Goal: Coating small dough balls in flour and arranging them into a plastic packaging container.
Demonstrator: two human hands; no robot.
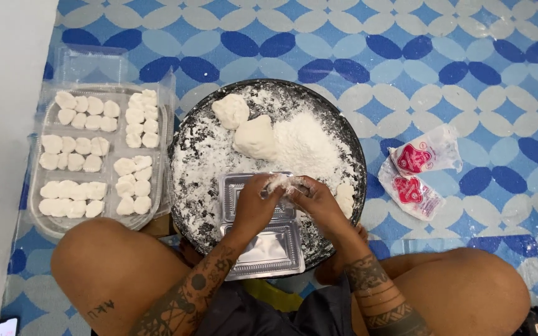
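Head view: left hand [253, 205] and right hand [312, 200] together over clear plastic container [263, 239], fingers pinched narrow around small floury dough piece [279, 182]. Shaping step, seemingly. Next likely calls for setting piece into container, then pulling more from dough lumps [244, 127] on black tray [188, 186].
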